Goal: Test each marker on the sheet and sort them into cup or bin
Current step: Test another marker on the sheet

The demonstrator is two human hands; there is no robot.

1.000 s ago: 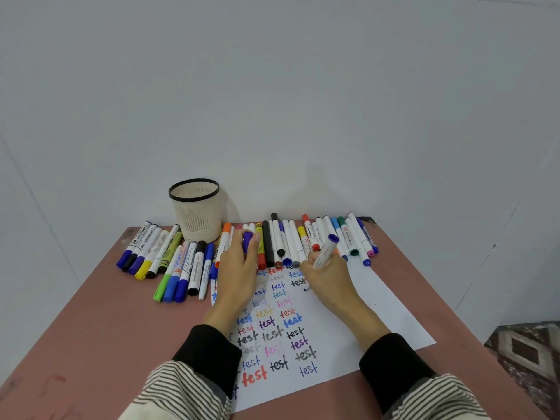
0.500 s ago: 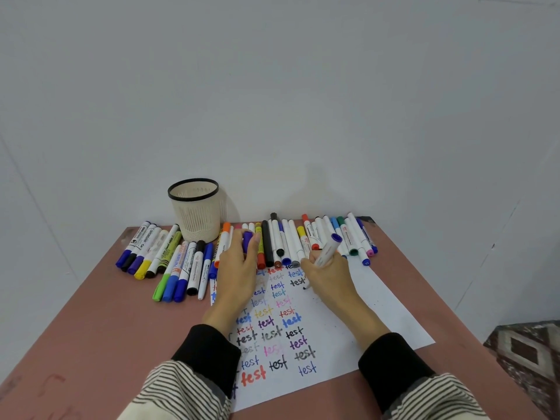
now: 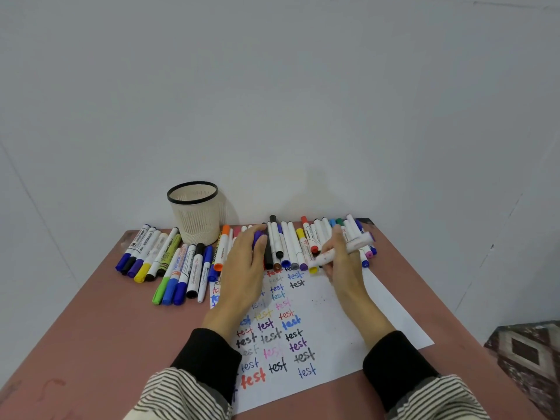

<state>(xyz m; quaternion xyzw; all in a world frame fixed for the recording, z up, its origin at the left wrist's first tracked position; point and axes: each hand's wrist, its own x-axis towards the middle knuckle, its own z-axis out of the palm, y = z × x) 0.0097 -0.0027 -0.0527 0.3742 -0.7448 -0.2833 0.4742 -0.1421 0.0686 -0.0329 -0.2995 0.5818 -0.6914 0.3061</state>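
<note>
A white sheet [image 3: 348, 313] covered with coloured "test" words lies on the reddish table. My right hand [image 3: 342, 268] grips a white marker [image 3: 348, 247] above the sheet's far edge; it lies almost level, tip pointing left, purple end to the right. My left hand [image 3: 245, 268] rests on the sheet's left part and pinches a purple cap [image 3: 258, 237] between thumb and fingers. A cream mesh cup [image 3: 194, 213] with a black rim stands at the back left. No bin is in view.
A row of capped markers [image 3: 291, 244] lies along the table's back edge behind my hands. A second group of markers [image 3: 163, 262] lies left of the sheet, in front of the cup. A patterned rug [image 3: 527, 353] shows on the floor at the right.
My right hand has lifted the marker off the sheet and tipped it from a steep writing angle to nearly level, tip toward the left hand. The left hand has stayed put.
</note>
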